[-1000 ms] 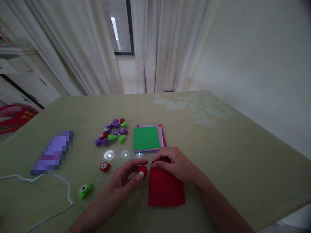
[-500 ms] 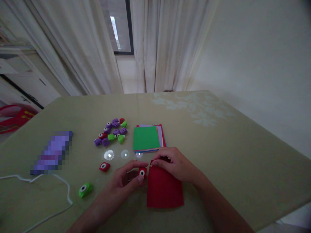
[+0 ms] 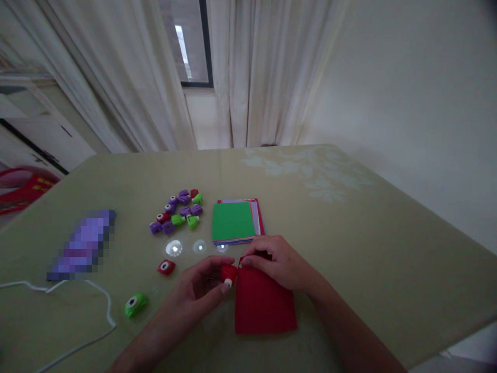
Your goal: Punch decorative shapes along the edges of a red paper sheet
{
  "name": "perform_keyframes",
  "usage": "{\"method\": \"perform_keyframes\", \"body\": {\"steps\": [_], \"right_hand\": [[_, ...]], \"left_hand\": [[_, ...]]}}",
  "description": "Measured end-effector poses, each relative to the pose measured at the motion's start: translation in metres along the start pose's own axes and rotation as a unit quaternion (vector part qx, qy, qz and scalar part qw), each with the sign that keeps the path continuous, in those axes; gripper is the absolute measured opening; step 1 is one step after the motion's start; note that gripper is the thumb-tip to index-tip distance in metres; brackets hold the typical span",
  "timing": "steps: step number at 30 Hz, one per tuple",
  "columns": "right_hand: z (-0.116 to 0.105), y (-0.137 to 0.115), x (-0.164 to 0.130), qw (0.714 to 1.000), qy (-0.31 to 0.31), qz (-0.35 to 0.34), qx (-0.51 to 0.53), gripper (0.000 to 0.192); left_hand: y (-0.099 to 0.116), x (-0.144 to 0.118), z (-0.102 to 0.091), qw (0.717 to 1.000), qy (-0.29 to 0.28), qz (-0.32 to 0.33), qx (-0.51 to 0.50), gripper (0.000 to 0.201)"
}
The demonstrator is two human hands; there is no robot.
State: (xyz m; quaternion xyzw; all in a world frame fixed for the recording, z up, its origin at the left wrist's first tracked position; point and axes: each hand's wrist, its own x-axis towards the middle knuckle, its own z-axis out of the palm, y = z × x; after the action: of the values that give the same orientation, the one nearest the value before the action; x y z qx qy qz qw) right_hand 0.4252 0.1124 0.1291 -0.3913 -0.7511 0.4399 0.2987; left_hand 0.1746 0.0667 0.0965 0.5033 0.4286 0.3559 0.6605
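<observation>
- a small red punch (image 3: 228, 273), a chunky plastic piece with a white button end, sits pinched between the thumb and fingertips of the left hand (image 3: 198, 289), right at the upper left corner of a red paper sheet (image 3: 264, 305).
- the red paper sheet is matte, flat and roughly rectangular; it lies on the table (image 3: 349, 233) just right of the pinched punch, its near edge toward the person.
- the left hand comes in from the lower left with the forearm low over the table, fingers curled inward and closed on the punch.
- the right hand (image 3: 277, 261) reaches in from the lower right, palm down, fingers bent and pressed together on the top edge of the red sheet, fingertips almost meeting the punch.
- just beyond the right hand lies a stack of coloured paper squares (image 3: 236, 221), a green one on top, with pink and red edges showing.
- left of the grip a second red punch (image 3: 166, 267) lies on its own; nearer the person and further left is a green punch (image 3: 135, 303).
- beyond those, a loose cluster of small purple, green and red punches (image 3: 177, 211) lies well apart from the hands.
- a white cord (image 3: 97, 290) curls at the far left, on the smooth pale olive cloth of the table.
</observation>
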Motion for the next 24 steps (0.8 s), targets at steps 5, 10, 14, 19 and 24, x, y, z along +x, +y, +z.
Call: {"method": "perform_keyframes", "body": {"steps": [5,10,14,19,24], "right_hand": [[-0.0001,-0.0005,0.0001,1.0,0.001,0.001,-0.002,0.018],[-0.0003,0.0004,0.0006,1.0,0.0,-0.011,-0.013,0.019],[0.0002,0.0013,0.0006,1.0,0.002,-0.012,-0.017,0.018],[0.0005,0.0018,0.0005,1.0,-0.001,-0.004,-0.022,0.019],[0.0003,0.0012,0.0006,1.0,-0.004,-0.002,-0.03,0.019]], "left_hand": [[-0.005,0.0011,-0.0008,1.0,0.022,0.006,0.001,0.04],[-0.0048,0.0022,-0.0013,1.0,0.02,-0.007,0.005,0.043],[-0.0015,0.0029,0.0005,1.0,0.026,-0.009,0.007,0.043],[0.0018,0.0027,0.0025,0.999,0.029,-0.006,0.021,0.044],[0.0017,0.0025,0.002,0.999,0.025,-0.005,0.021,0.044]]}}
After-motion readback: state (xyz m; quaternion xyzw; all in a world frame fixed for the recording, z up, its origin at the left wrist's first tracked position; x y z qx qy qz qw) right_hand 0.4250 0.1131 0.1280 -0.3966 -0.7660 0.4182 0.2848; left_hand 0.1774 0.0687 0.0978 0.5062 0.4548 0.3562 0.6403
